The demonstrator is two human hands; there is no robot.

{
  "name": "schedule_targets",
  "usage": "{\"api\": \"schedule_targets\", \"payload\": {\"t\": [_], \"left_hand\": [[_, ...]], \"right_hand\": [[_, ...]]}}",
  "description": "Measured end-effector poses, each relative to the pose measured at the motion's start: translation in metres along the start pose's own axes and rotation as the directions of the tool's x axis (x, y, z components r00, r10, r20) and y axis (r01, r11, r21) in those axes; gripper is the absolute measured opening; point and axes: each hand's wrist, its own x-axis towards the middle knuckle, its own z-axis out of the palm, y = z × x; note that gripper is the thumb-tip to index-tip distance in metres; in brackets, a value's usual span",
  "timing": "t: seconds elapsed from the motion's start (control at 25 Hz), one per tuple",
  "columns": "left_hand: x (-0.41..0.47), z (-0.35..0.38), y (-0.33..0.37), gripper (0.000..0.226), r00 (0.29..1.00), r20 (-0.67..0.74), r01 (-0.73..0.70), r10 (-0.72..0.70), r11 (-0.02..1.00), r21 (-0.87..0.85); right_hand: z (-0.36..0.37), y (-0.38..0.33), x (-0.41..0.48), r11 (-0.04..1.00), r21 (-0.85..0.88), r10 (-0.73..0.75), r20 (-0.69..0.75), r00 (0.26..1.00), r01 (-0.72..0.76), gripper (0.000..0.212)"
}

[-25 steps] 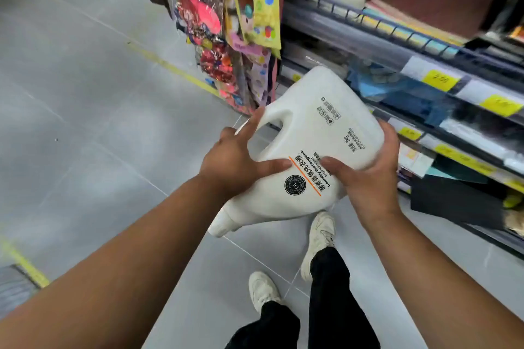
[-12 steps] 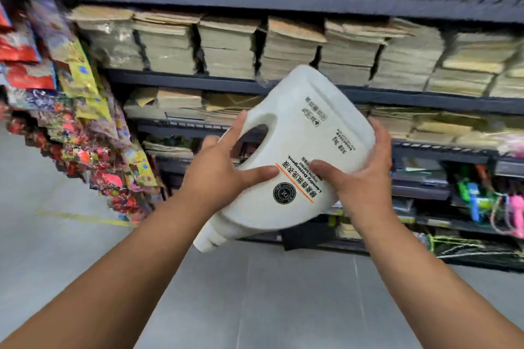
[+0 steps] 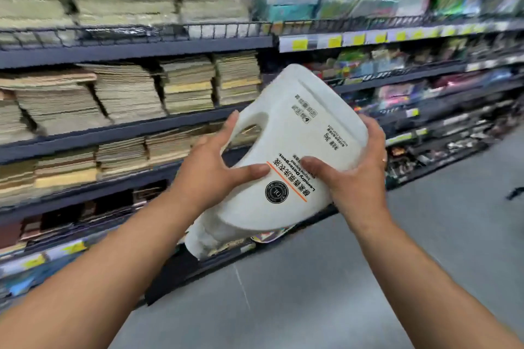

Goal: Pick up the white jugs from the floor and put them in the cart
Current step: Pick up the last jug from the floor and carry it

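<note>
While carrying jug [image 3: 286, 139] cap-down | left hand [image 3: 215, 176]: gripping body beside handle | right hand [image 3: 354, 181]: wrapped round opposite edge | cart: unseen | turn upright, lower gently.

This is a shop aisle, a supermarket or general store by the look of it. Long dark metal shelves [image 3: 136, 51] run in tiers along a grey floor [image 3: 425, 249], loaded with neat stacks of flat tan goods [image 3: 127, 93] and rows of colourful packaged goods [image 3: 368, 3]. Yellow price tags [image 3: 300, 44] line the shelf edges.
</note>
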Motion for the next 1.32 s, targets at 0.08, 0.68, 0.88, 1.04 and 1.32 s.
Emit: {"api": "schedule_targets", "payload": {"t": [0.08,0.68,0.88,1.04,1.32], "left_hand": [[0.045,0.051,0.033,0.125,0.993,0.081,-0.079,0.081,0.997,-0.021],[0.306,0.411,0.268,0.134,0.624,0.538,-0.437,0.567,0.823,-0.362],[0.344,0.546,0.344,0.129,0.566,0.564,-0.451,0.601,0.799,-0.397],[0.38,0.632,0.404,0.128,0.566,0.583,-0.429,0.583,0.812,-0.395],[0.463,0.778,0.5,0.125,0.573,0.571,-0.392,0.588,0.808,-0.44]], "right_hand": [[-0.052,0.017,0.029,0.999,-0.032,0.006,-0.11,0.994,-0.01,0.097],[-0.341,0.128,0.196,0.961,-0.211,-0.047,-0.761,0.647,-0.178,0.097],[-0.46,0.179,0.25,0.946,-0.255,-0.082,-0.783,0.617,-0.199,0.096],[-0.549,0.213,0.306,0.939,-0.26,-0.063,-0.776,0.628,-0.227,0.093],[-0.689,0.285,0.422,0.903,-0.319,-0.075,-0.778,0.624,-0.289,0.101]]}}
